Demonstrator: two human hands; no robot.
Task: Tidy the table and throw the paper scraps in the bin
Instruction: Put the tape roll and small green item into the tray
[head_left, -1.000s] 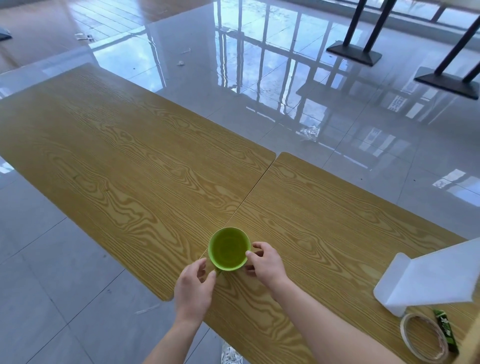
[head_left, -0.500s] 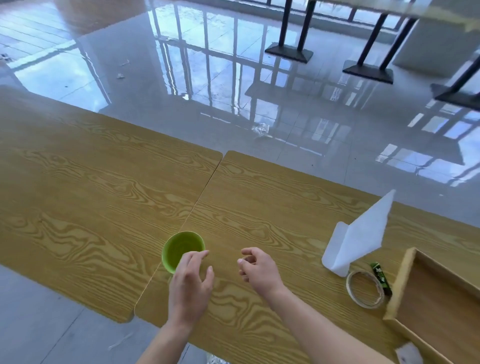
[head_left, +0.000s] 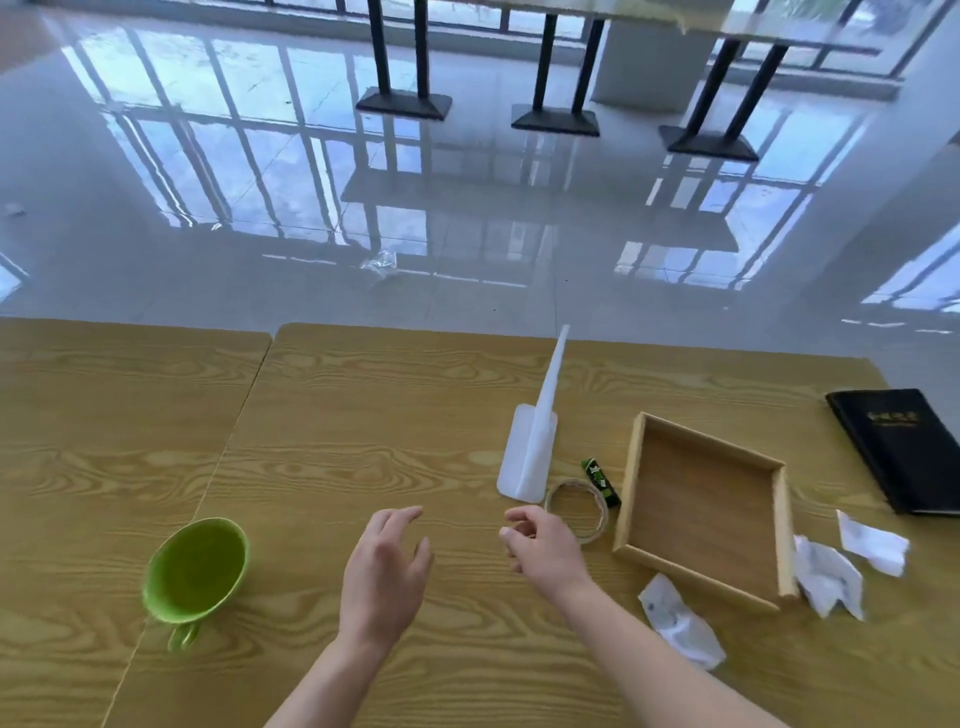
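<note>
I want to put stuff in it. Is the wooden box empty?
Empty: the wooden tray shows only its bare bottom; the crumpled paper scraps lie outside it.

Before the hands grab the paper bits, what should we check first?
1. Left hand free: ok, fingers spread, holding nothing.
2. Right hand free: ok, loosely curled, nothing in its grip.
3. Paper scraps findable: ok, one crumpled scrap by the wooden tray's near corner, two more on its right.
4. Path clear: ok, though the tape roll lies close to the right hand.
5. Green cup safe: ok, standing left of both hands.
6. Bin located: cannot tell, none in view.
</note>
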